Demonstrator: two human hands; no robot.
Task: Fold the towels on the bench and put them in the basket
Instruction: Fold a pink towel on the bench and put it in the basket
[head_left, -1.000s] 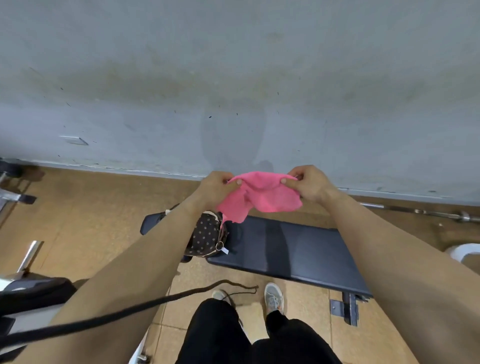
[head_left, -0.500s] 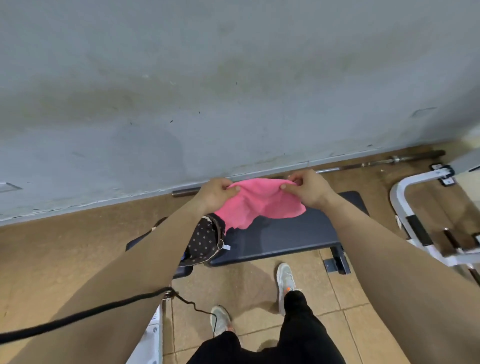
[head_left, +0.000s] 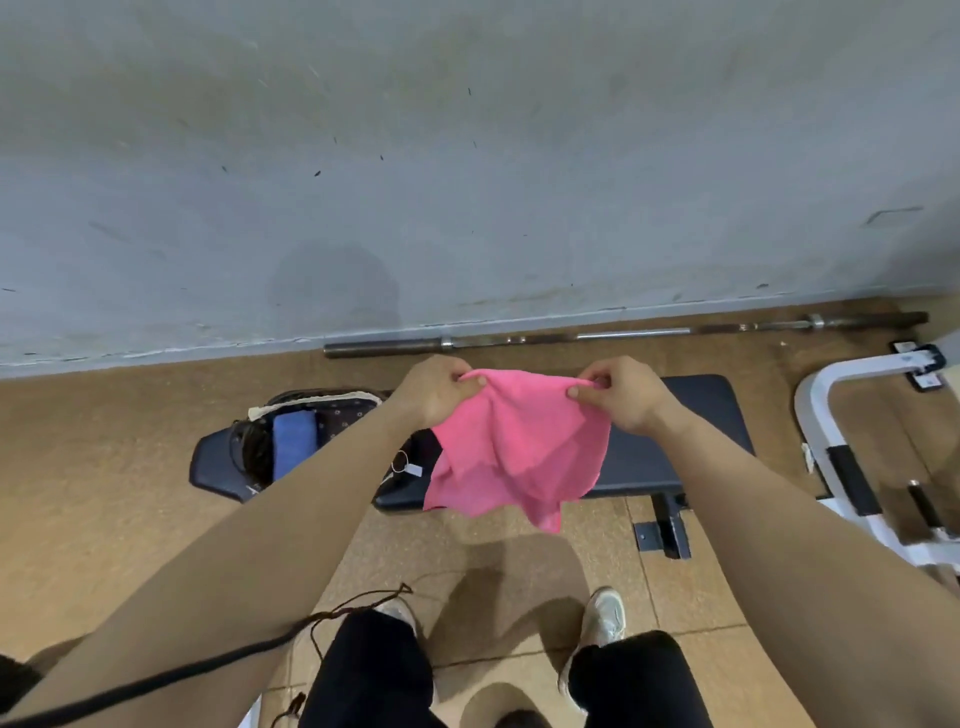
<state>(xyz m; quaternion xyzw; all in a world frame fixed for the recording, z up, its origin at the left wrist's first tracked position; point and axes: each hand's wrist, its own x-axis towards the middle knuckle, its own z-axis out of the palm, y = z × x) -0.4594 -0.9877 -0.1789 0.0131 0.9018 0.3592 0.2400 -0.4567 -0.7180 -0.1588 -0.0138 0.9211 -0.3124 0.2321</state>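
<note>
Head view, centre frame: pink towel (head_left: 519, 452) held up over the dark bench (head_left: 675, 447), left hand (head_left: 434, 389) and right hand (head_left: 621, 395) each pinched shut on a top corner. Lower edge hanging uneven, likely to fold crooked. Left of centre, dotted basket (head_left: 332, 410) with blue towel (head_left: 293, 441), partly hidden behind forearm.

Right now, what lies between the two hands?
In the head view, only the pink towel's top edge spans from the left hand to the right hand; each grip pinches a corner.
</note>
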